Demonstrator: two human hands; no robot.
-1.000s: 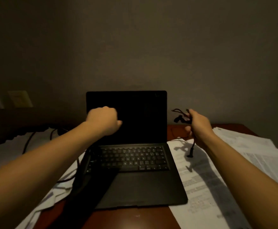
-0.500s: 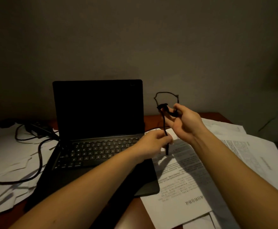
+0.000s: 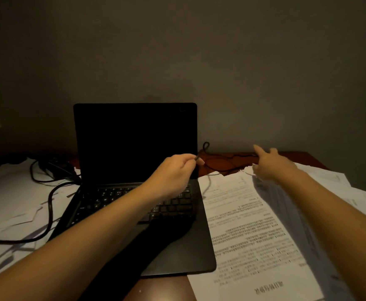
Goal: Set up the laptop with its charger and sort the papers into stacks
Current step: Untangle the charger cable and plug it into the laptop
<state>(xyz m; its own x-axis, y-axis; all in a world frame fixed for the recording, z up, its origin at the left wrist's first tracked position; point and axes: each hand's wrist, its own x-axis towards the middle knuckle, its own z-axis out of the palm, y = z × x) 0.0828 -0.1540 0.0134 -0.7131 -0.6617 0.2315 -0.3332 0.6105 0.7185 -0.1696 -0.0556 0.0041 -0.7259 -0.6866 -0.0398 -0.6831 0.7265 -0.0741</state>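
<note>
A black laptop (image 3: 134, 144) stands open on the wooden desk, its screen dark. My left hand (image 3: 173, 174) hovers over the keyboard's right side and pinches the end of a thin black cable (image 3: 217, 162). That cable loops behind the laptop's right edge and trails across the desk to the right. My right hand (image 3: 271, 165) reaches over the papers with its fingers stretched out near the cable; it holds nothing. Printed papers (image 3: 253, 227) lie spread to the right of the laptop.
A thicker black charger cord (image 3: 49, 205) snakes over more loose white sheets (image 3: 10, 198) left of the laptop. A dark wall rises close behind the desk. Bare wood (image 3: 160, 290) shows at the front edge, between my forearms.
My right hand has let go of the bunched cable and moved out to the right, fingers extended. My left hand has kept the cable end and lifted it beside the screen's right edge.
</note>
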